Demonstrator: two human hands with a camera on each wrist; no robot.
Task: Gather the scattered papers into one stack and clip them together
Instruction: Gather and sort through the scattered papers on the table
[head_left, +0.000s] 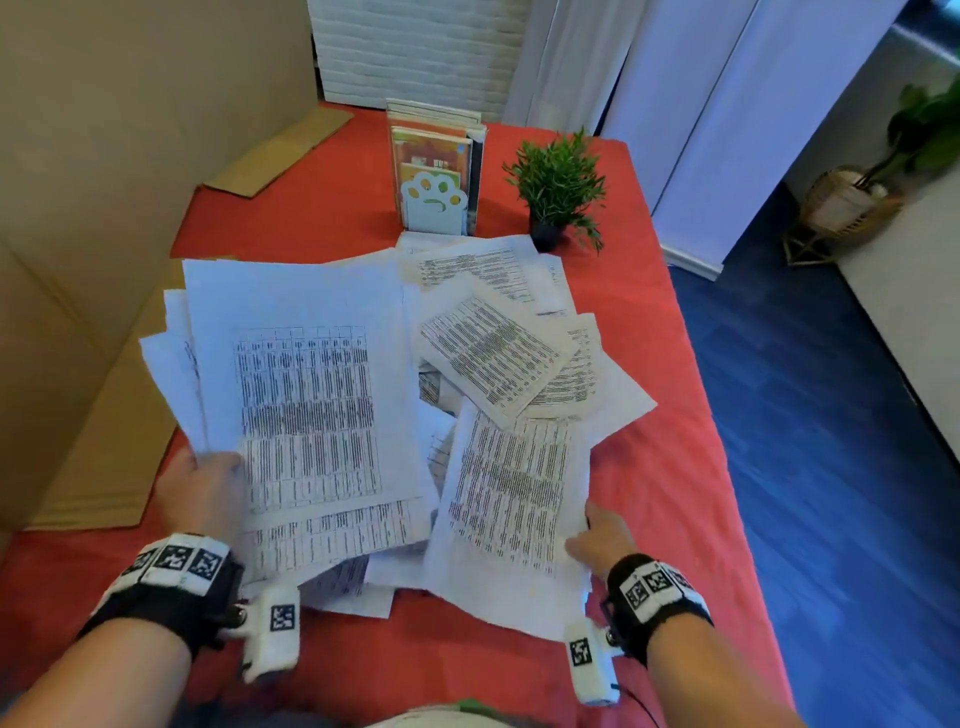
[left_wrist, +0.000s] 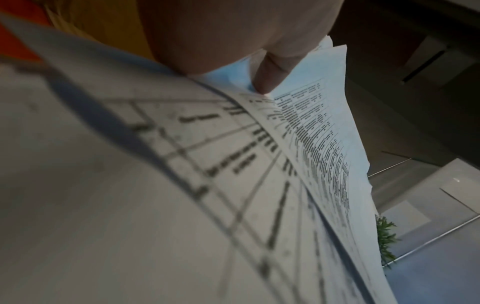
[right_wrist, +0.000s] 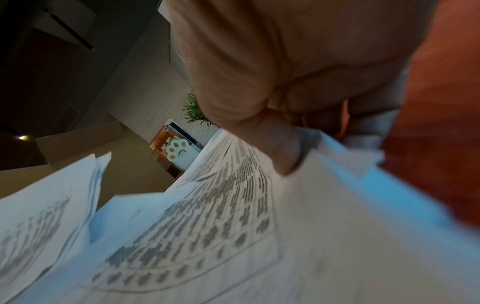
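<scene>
The left hand (head_left: 208, 488) grips a loose sheaf of papers (head_left: 306, 395); the right hand (head_left: 597, 535) pinches another sheet (head_left: 509, 499) on the red counter (head_left: 675, 467). Uneven edges could slip and fan apart.

The head view looks down and forward over the red table (head_left: 332, 218). Each wrist view sits very close, low against printed papers (left_wrist: 319, 144), facing up and toward the table's far end. All three share the potted plant (head_left: 558, 182).
</scene>
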